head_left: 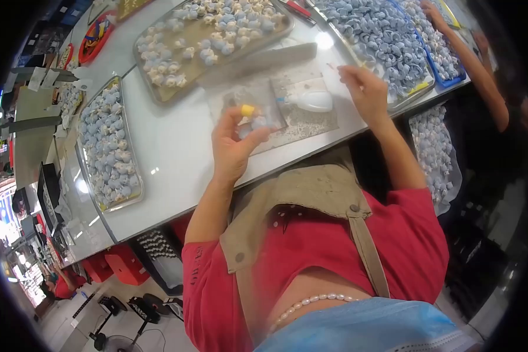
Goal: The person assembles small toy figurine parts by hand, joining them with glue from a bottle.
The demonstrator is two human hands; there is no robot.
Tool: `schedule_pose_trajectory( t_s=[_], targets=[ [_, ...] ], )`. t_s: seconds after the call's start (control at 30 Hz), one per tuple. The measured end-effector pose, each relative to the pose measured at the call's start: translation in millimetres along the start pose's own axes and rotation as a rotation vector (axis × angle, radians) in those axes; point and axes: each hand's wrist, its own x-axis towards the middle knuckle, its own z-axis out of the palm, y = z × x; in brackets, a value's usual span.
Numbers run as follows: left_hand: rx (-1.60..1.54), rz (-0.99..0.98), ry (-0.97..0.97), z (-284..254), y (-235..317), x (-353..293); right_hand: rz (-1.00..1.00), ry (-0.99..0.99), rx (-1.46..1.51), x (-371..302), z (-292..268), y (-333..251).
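Spanning the upper half of the view, the white counter (170, 141) carries all work items (clock positions are taken from the view's centre). Large metal tray (199, 70): 11 o'clock, partly filled with small cream-and-blue pieces. Second tray (419, 88): 1 o'clock, heaped with curved grey-blue pieces; a blue tray (452, 81) adjoins it on the far right side, with a co-worker's hand (434, 16) at its contents. Side tray (123, 202): 9 o'clock, filled with similar blue-and-cream pieces. Grey mat (299, 134): 12 to 1 o'clock, speckled.

Left hand (234, 135): 11 o'clock, above the mat's left side, thumb and fingers closed on a small pale-blue piece. Right hand (364, 94): 1 o'clock, raised, fingers curled toward the thumb; whether it grips anything cannot be told. White bottle (314, 101): lying on the mat between the hands, blue tip toward 9 o'clock. Yellow item (248, 110): at a left fingertip. Small pale-blue piece (258, 123): blurred, beside the yellow item.
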Motion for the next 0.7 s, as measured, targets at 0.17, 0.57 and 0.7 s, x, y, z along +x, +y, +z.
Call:
schedule_pose_trajectory(
  t_s=[0.17, 0.57, 0.7],
  targets=[
    [-0.099, -0.02, 0.069, 0, 3, 2, -0.03, 0.184, 0.247, -24, 23, 6],
    [-0.091, 0.035, 0.079, -28, -31, -3, -0.052, -0.234, 0.036, -28, 56, -2],
    [-0.022, -0.003, 0.086, -13, -13, 0, 0.005, -0.301, -0.031, -28, 38, -8]
  ],
)
